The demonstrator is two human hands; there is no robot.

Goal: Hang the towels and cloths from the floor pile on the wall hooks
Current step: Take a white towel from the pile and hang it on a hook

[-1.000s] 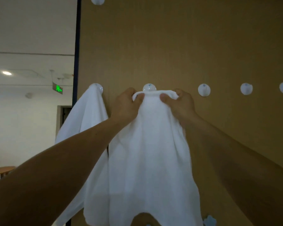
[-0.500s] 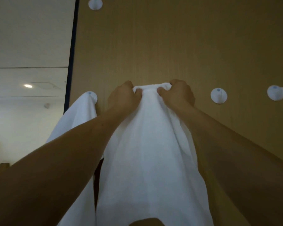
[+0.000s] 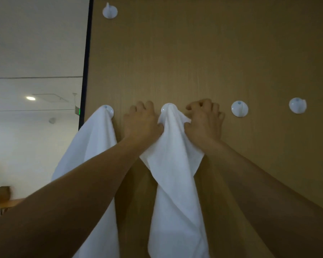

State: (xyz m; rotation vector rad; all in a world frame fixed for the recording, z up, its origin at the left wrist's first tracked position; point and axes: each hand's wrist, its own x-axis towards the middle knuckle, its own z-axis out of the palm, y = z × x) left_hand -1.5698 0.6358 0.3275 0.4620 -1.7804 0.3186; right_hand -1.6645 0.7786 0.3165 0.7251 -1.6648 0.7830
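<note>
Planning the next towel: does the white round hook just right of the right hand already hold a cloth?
No, the white round plastic hook beside the right hand is bare.

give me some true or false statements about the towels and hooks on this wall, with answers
1. The left hand and right hand both hold the middle towel near its top. True.
2. No hand grips the left towel. True.
3. Every hook in the row carries a towel. False: the third hook and fourth hook are bare.
4. A cloth hangs on the upper hook. False: it is bare.
</note>
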